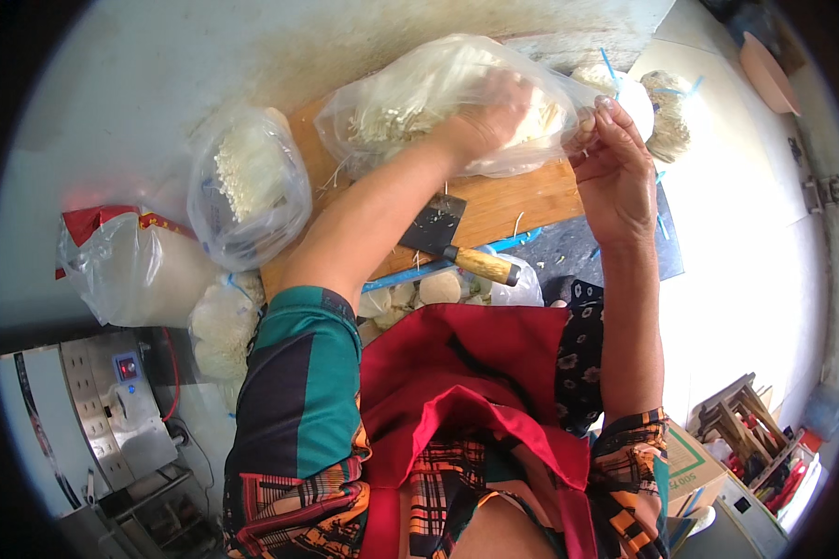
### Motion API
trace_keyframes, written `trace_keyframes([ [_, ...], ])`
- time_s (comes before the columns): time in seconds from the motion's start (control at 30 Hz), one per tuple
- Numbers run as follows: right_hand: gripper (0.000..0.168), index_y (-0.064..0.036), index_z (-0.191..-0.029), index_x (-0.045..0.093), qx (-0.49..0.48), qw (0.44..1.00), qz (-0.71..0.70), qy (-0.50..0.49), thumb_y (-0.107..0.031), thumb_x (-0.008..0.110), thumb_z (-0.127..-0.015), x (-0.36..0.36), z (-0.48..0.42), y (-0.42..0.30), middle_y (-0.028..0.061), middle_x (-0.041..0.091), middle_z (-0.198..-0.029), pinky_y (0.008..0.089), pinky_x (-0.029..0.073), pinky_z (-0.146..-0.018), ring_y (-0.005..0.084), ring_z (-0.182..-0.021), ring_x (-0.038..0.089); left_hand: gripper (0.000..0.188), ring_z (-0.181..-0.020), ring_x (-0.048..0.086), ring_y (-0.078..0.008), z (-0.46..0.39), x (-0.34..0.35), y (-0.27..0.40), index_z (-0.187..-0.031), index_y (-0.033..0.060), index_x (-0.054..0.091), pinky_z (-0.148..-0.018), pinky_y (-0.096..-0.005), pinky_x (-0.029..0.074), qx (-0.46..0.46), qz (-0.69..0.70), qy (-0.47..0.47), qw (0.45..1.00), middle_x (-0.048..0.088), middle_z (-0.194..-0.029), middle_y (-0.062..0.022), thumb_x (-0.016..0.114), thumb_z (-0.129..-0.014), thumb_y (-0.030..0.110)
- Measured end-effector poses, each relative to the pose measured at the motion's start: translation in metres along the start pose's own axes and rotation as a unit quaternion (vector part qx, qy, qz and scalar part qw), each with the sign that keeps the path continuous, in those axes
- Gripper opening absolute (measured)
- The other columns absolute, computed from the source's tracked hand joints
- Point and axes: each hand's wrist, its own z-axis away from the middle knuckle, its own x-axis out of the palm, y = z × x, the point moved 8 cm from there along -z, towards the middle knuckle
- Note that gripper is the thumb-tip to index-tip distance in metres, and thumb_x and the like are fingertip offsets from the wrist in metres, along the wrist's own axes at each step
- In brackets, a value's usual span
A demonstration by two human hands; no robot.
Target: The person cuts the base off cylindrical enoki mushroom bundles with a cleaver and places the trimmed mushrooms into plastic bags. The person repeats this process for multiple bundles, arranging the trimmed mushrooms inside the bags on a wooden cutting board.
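Observation:
A clear plastic bag [363, 105] lies across a wooden cutting board [517, 195], holding enoki mushrooms [419, 98]. My left hand [493, 112] is inside the bag, seen blurred through the film, over the mushrooms; its fingers are partly hidden. With its fingertips, my right hand [612, 150] pinches the bag's edge at the right end. Below the bag, a cleaver [437, 223] with a wooden handle rests on the board's near edge. Left of the board stands an open plastic bag [293, 202] with more enoki mushrooms [252, 175] in it.
Tied bags of mushrooms [668, 115] sit at the upper right, another tied bag [224, 321] at the left. Beside that is a clear and red plastic package [133, 265]. Round pale pieces [439, 287] lie below the board. A metal appliance [112, 412] stands lower left, a cardboard box [692, 468] lower right.

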Motion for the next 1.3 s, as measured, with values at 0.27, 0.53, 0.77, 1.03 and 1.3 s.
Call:
trace_keyframes([
  [0.27, 0.016, -0.001, -0.092, 0.052, 0.004, 1.000, -0.002, 0.000, -0.004, 0.053, -0.076, 0.004, 0.000, -0.001, 0.0039, 0.056, -0.080, 0.0248, 0.043, -0.073, 0.0111, -0.074, 0.054, 0.032, -0.095, 0.050, -0.0301, -0.003, -0.028, -0.048, -0.099, 0.0078, 0.055, -0.079, -0.0358, 0.040, -0.060, 0.198, -0.027, 0.978, 0.056, -0.094, -0.0176, 0.049, -0.067, 0.012],
  [0.53, 0.016, 0.000, -0.091, 0.053, 0.010, 1.000, 0.009, -0.006, -0.004, 0.054, -0.075, 0.003, 0.001, 0.000, 0.0055, 0.057, -0.079, 0.0249, 0.043, -0.071, 0.0120, -0.073, 0.054, 0.039, -0.098, 0.047, -0.0321, 0.003, -0.020, -0.034, -0.105, 0.0082, 0.053, -0.083, -0.0354, 0.037, -0.030, 0.108, -0.136, 0.984, 0.051, -0.102, -0.0191, 0.049, -0.066, 0.014],
  [0.77, 0.016, -0.001, -0.092, 0.053, 0.008, 1.000, 0.011, -0.008, -0.004, 0.054, -0.076, 0.004, 0.000, -0.001, 0.0046, 0.056, -0.080, 0.0249, 0.043, -0.072, 0.0116, -0.074, 0.054, 0.045, -0.095, 0.048, -0.0326, 0.013, -0.030, -0.021, -0.103, 0.0058, 0.054, -0.081, -0.0358, 0.038, -0.073, 0.173, -0.136, 0.973, 0.054, -0.098, -0.0189, 0.054, -0.061, 0.023],
  [1.03, 0.015, -0.001, -0.091, 0.053, 0.012, 1.000, 0.011, -0.001, -0.005, 0.053, -0.076, 0.002, 0.000, 0.001, 0.0039, 0.056, -0.080, 0.0247, 0.042, -0.073, 0.0113, -0.074, 0.054, 0.043, -0.092, 0.050, -0.0328, 0.016, -0.009, -0.015, -0.100, 0.0033, 0.052, -0.080, -0.0391, 0.039, -0.002, -0.023, -0.081, 0.996, 0.054, -0.095, -0.0176, 0.056, -0.063, 0.024],
  [1.3, 0.017, 0.000, -0.092, 0.052, 0.014, 1.000, 0.016, -0.006, -0.005, 0.053, -0.076, 0.005, 0.001, 0.002, 0.0040, 0.055, -0.079, 0.0247, 0.042, -0.074, 0.0110, -0.074, 0.053, 0.039, -0.092, 0.051, -0.0304, 0.028, -0.010, -0.010, -0.100, 0.0028, 0.052, -0.078, -0.0377, 0.041, -0.072, 0.141, -0.078, 0.984, 0.053, -0.096, -0.0189, 0.057, -0.066, 0.019],
])
